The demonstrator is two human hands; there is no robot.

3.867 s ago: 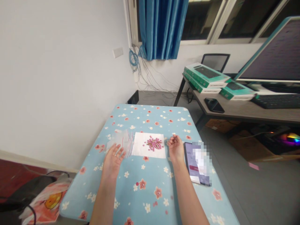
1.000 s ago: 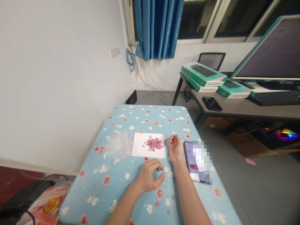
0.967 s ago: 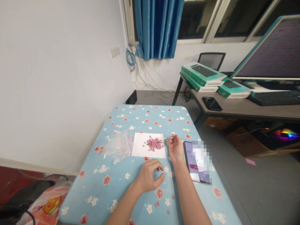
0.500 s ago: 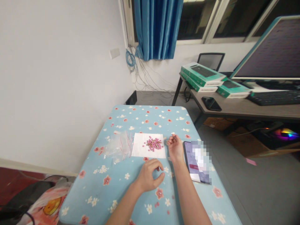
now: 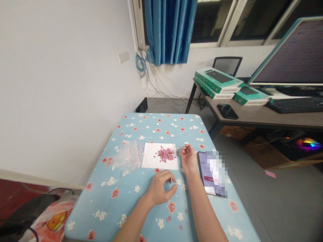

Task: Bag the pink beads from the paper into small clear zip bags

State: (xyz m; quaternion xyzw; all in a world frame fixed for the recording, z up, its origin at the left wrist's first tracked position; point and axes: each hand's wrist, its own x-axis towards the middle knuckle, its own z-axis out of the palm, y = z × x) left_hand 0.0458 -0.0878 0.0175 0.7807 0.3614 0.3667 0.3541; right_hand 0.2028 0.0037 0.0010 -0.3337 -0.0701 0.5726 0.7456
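Observation:
A small heap of pink pill-like pieces, mixed with several brownish-gold ones [image 5: 165,155], lies on a white sheet of paper [image 5: 150,160]. Just in front of the sheet rests my left hand [image 5: 161,188], fingers curved and thumb held apart, with nothing between them. My right hand [image 5: 188,158] lies right of the paper, palm turned up and fingers curled in. Whether a small piece sits between those fingertips I cannot make out. Clear plastic zip bags [image 5: 128,158] lie left of the sheet, touching its edge or nearly so.
A phone [image 5: 209,178] with a lit screen lies beside my right forearm on the flowered tablecloth [image 5: 141,215]. To the right stands a desk [image 5: 254,117] with green-and-white keyboard boxes [image 5: 217,80], a dark phone [image 5: 227,111], a keyboard [image 5: 300,105] and a monitor [image 5: 290,53]. A wall [image 5: 63,84] borders the left.

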